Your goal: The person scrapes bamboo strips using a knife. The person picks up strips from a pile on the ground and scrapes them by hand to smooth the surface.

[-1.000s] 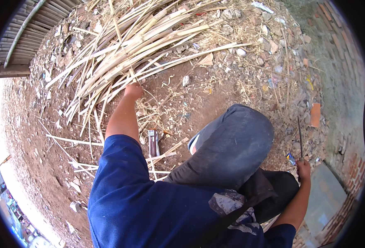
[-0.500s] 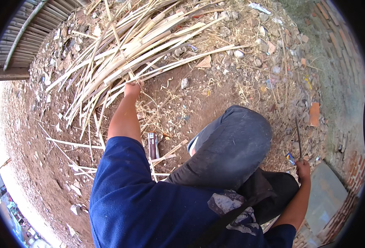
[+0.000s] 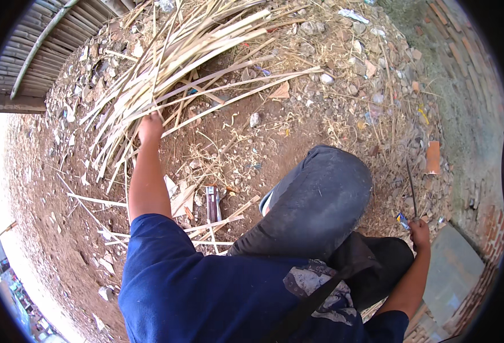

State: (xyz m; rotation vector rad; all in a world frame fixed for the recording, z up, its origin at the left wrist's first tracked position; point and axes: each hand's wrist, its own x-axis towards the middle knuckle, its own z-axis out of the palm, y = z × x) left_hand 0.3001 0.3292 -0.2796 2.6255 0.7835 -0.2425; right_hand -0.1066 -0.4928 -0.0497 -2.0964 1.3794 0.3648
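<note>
My left hand (image 3: 151,127) is closed on the near end of a heap of split bamboo strips (image 3: 206,48), far left of centre. The strips are pale, long and thin, lying mostly slanted and crossing one another. Which of them sit inside my fingers is hard to make out. Off to the right, beside my bent knee, my right hand (image 3: 419,233) is wrapped round the near end of a long thin dark blade (image 3: 411,186) that points away from me. A small blue and yellow wrapper (image 3: 402,220) lies next to that hand.
A flat brown rectangular packet (image 3: 213,204) and loose strips (image 3: 206,227) lie in front of my body. Stones and shavings cover the dirt. A brick wall (image 3: 469,74) runs along the right, with a grey slab (image 3: 453,274) near it. A slatted bamboo structure (image 3: 35,48) stands far left.
My left hand has moved left and slightly nearer to me. Several strips in the heap have shifted, and pieces at the heap's right side lie differently. My right hand with the blade has hardly moved.
</note>
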